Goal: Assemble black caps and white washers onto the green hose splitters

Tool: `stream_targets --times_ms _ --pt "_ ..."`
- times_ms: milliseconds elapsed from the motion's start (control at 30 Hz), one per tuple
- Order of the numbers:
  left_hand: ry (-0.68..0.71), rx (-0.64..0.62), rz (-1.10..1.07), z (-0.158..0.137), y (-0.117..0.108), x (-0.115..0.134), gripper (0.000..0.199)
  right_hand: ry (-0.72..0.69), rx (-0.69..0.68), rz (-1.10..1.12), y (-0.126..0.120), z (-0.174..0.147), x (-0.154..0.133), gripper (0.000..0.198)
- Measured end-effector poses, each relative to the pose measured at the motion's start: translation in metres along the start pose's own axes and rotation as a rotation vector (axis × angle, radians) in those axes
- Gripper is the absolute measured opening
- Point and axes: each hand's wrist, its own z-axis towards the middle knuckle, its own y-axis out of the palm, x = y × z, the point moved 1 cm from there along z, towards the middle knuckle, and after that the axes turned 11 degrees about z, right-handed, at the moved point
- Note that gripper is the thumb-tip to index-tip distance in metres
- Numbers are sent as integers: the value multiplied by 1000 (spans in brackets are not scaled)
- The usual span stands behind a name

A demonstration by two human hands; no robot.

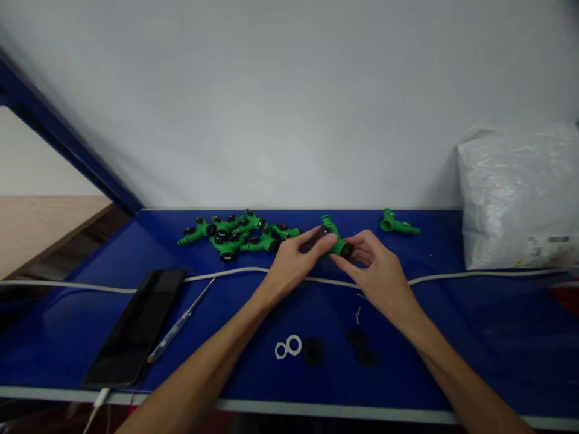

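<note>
Left hand [294, 260], right hand [382, 274], fingers clamped on green connector [338, 248], cable [244, 270] beneath, phone [140, 325], screwdriver [178, 325] leftward

Cannot read any word, number or brand. Can make out only a printed label [549, 248], low on the front of the white plastic package [520, 187]; on it, toward the package's right side, a bluish patch [560, 239], and near the package's bottom edge, a small yellowish mark [520, 263]. Too blurred to decipher.
</note>
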Motion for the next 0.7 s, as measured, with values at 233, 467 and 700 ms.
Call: stream_targets --times_ms 233,467,700 --pt "147 82 462 -11 7 4 47 -40 -71 -25 2 2 11 24" --pt "295 170 534 -5 -6 3 26 -102 -91 7 -3 13 20 36" --pt "120 409 429 -17 -59 21 47 -103 51 -1 -15 23 26 35"
